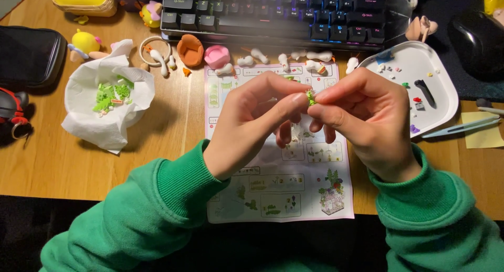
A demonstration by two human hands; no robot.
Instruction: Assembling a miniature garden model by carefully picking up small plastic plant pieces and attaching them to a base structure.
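My left hand (252,120) and my right hand (362,114) meet above a printed instruction sheet (273,188). Both pinch one tiny green brick piece (311,97) between thumb and fingertips. Both arms wear green sleeves. A crumpled white tissue (107,101) at the left holds several small green pieces. A white tray (420,78) at the right holds small coloured bits and a dark tool.
A dark keyboard (273,12) lies along the back, with small white, orange and pink parts (217,56) in front of it. A black case (29,54) sits at the left, a black mouse (480,38) and a yellow sticky note (483,135) at the right.
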